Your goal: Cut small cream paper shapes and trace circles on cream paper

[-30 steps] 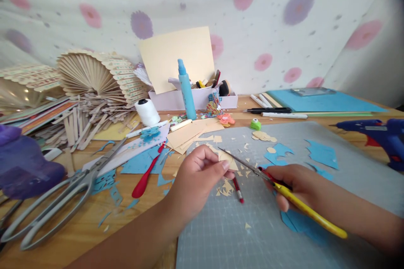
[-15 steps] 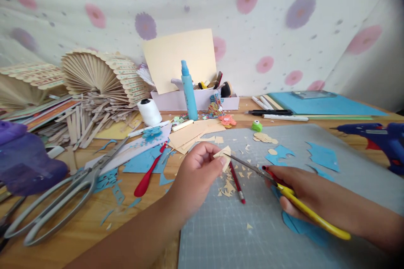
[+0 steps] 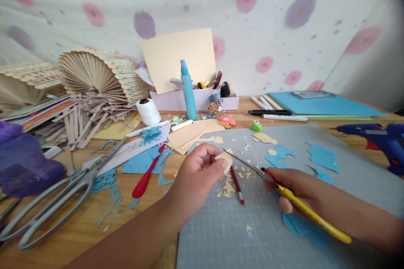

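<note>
Between thumb and fingers my left hand point(image 3: 200, 170) pinches a small cream paper piece point(image 3: 226, 160), which has a curved line or edge on it. My right hand point(image 3: 303, 185) grips yellow-handled scissors point(image 3: 311, 212). Their blades reach left to the upper edge of the paper piece. Below lies a dark red pencil point(image 3: 236, 185) on the grey cutting mat point(image 3: 217, 235), among cream paper scraps point(image 3: 227, 189). Several cut cream discs point(image 3: 264, 138) lie farther back, close to blue paper scraps point(image 3: 279, 156). More blue paper is partly hidden under my right hand.
Large grey-handled scissors point(image 3: 67, 195), a red spatula-like tool point(image 3: 148, 172) and a purple container point(image 3: 27, 164) occupy the left. A blue bottle point(image 3: 188, 94) and white thread spool point(image 3: 148, 112) stand behind. At the right edge lies a blue glue gun point(image 3: 375, 134).
The scissor tips have shifted from across the paper piece to its upper edge. In my left hand the paper has turned slightly, showing a rounder outline.
</note>
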A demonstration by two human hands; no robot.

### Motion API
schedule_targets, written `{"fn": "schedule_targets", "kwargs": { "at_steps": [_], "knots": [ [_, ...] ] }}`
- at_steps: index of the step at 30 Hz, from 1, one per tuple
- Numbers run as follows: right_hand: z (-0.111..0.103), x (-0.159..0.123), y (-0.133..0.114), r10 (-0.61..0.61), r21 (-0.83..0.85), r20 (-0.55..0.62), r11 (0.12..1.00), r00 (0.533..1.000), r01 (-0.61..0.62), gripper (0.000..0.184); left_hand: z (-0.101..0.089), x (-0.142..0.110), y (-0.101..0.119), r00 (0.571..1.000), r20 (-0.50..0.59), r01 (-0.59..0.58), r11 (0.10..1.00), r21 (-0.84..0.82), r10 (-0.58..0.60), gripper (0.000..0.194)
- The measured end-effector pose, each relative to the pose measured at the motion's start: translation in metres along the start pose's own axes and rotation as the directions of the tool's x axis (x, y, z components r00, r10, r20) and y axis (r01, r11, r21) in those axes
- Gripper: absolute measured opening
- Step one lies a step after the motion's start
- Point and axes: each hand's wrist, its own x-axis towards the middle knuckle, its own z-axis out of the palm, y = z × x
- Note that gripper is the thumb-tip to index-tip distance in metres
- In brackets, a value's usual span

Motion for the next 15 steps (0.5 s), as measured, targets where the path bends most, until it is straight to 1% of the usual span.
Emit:
{"fn": "schedule_targets", "kwargs": {
  "at_steps": [2,5,8,12,15],
  "knots": [
    [0.0004,0.0005,0.0028,-0.006,-0.011,0.008,1.0,1.0,0.006,0.014,-0.0005,-0.0004,0.0004,1.0,-0.005,-0.002,1.0,0.008,0.003,0.013],
    [0.001,0.0012,0.0041,-0.01,-0.018,0.033,1.0,0.999,0.011,0.012,-0.0005,-0.0008,0.0008,1.0,-0.009,0.021,1.0,-0.002,-0.021,0.012],
    [0.0013,0.0013,0.0038,0.006,-0.026,0.028,1.0,1.0,-0.005,0.011,0.0004,-0.0017,0.0011,0.999,-0.007,0.042,0.999,-0.026,-0.043,0.012],
    [0.0016,-0.0001,0.0038,-0.003,-0.049,0.004,0.999,1.0,0.003,0.014,0.0014,-0.0031,0.0016,1.0,0.006,0.03,0.999,-0.044,-0.03,0.012],
    [0.0011,-0.0014,0.0033,-0.028,-0.043,0.017,0.999,0.999,0.029,0.014,0.0012,-0.0033,0.0022,0.999,0.034,0.026,0.999,-0.034,-0.025,0.013]
  ]
}}
